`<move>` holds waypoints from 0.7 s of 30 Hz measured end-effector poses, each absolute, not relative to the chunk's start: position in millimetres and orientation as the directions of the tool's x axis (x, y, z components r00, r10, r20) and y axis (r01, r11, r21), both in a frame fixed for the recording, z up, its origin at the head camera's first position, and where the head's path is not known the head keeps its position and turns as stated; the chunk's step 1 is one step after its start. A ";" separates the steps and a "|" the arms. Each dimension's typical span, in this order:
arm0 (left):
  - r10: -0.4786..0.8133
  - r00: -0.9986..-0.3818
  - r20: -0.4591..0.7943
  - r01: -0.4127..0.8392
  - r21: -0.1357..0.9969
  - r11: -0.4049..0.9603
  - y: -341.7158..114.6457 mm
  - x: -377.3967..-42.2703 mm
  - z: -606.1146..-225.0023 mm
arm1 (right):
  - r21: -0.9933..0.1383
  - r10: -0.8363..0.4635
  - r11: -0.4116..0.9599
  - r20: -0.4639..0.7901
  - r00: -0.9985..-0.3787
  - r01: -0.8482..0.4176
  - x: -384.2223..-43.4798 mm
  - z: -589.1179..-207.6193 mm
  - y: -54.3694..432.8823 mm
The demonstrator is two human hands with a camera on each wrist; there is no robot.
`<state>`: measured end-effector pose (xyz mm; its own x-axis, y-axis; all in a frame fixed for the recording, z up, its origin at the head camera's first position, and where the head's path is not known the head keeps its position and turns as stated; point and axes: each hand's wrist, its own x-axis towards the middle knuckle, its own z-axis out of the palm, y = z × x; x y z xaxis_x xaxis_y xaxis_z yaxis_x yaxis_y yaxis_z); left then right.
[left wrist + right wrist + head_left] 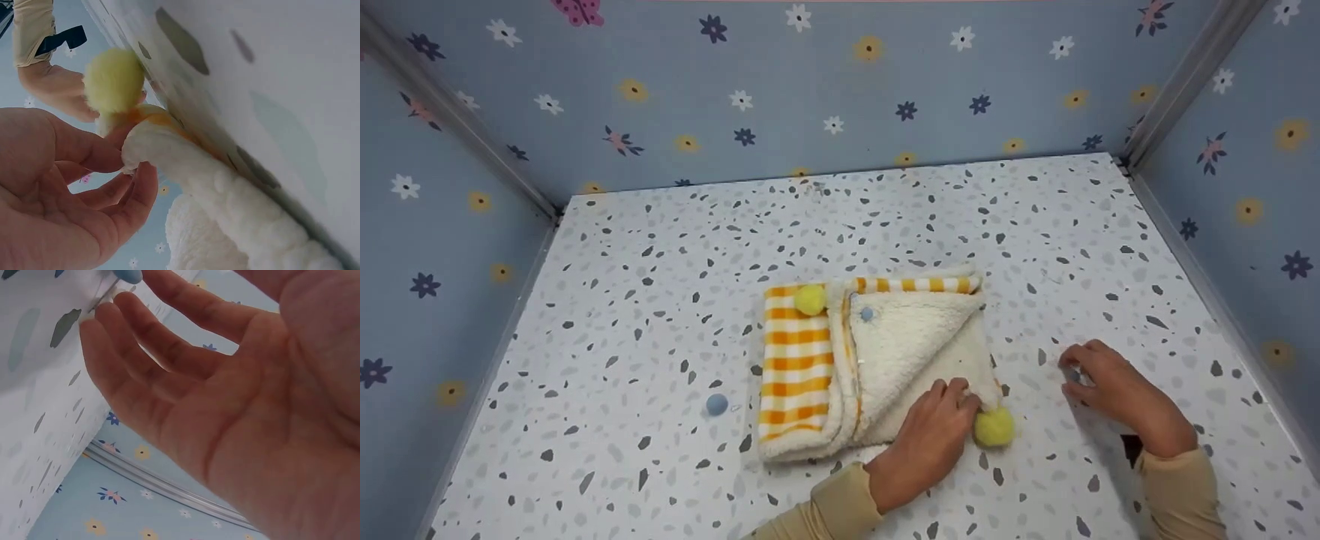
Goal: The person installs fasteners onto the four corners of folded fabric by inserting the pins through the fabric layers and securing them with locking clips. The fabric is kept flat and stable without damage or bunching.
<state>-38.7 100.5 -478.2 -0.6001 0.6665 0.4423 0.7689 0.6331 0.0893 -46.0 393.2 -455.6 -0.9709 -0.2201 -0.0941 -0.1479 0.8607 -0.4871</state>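
Observation:
A folded blanket (pixel 915 337) with cream fleece and a yellow-and-white checked side lies on the table. My left hand (pixel 931 431) pinches its cream fleece edge (pixel 163 149) near the front right corner, beside a yellow pom-pom (pixel 994 427). Another yellow pom-pom (pixel 811 300) lies on the checked part. To the right of the blanket, my right hand (pixel 1117 386) holds a small blue ball (pixel 129 274) at its fingertips, close over the table. One small blue ball (pixel 867 313) sits on the fleece, and a larger one (pixel 717 404) rests left of the blanket.
The white speckled table (pixel 622 337) is bounded by flower-patterned blue panels (pixel 840 82) at the back and both sides. Metal posts (pixel 1185 82) stand at the back corners. A dark strap (pixel 64 40) shows at the right sleeve.

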 end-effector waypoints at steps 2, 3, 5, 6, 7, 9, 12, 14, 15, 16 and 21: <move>0.653 -0.614 0.444 0.759 0.105 0.643 101.6 -39.7 -478.3 | -0.488 -0.232 0.858 -0.089 -0.969 -0.161 -46.1 -456.1 395.0; 0.646 -0.620 0.445 0.755 0.117 0.645 101.9 -40.2 -478.2 | -0.492 -0.241 0.854 -0.087 -0.967 -0.168 -46.4 -456.3 395.8; 0.634 -0.633 0.445 0.749 0.145 0.647 102.2 -41.0 -478.2 | -0.501 -0.244 0.849 -0.094 -0.965 -0.166 -46.9 -456.4 396.8; 0.630 -0.637 0.444 0.747 0.155 0.646 102.1 -41.4 -477.9 | -0.504 -0.248 0.847 -0.098 -0.964 -0.167 -47.3 -456.5 397.4; 0.627 -0.642 0.440 0.746 0.170 0.644 101.7 -41.7 -478.1 | -0.506 -0.251 0.846 -0.102 -0.963 -0.167 -47.9 -456.5 397.5; 0.624 -0.650 0.433 0.745 0.199 0.637 100.7 -42.4 -477.5 | -0.513 -0.249 0.844 -0.118 -0.961 -0.156 -49.0 -455.8 397.0; 0.623 -0.659 0.422 0.746 0.254 0.616 98.9 -43.7 -475.9 | -0.512 -0.242 0.847 -0.129 -0.962 -0.145 -50.3 -455.1 396.3; 0.621 -0.662 0.419 0.745 0.282 0.604 98.1 -44.9 -474.2 | -0.506 -0.230 0.852 -0.126 -0.965 -0.137 -50.5 -454.3 395.1; 0.619 -0.663 0.421 0.745 0.289 0.602 97.7 -45.5 -473.5 | -0.502 -0.227 0.853 -0.118 -0.967 -0.139 -50.5 -453.9 394.5; 0.615 -0.665 0.424 0.744 0.296 0.599 97.4 -46.1 -472.9 | -0.497 -0.224 0.856 -0.109 -0.968 -0.143 -50.7 -453.6 394.2; 0.586 -0.664 0.465 0.741 0.303 0.600 95.8 -50.1 -470.7 | -0.497 -0.226 0.852 -0.069 -0.972 -0.163 -51.6 -451.6 391.8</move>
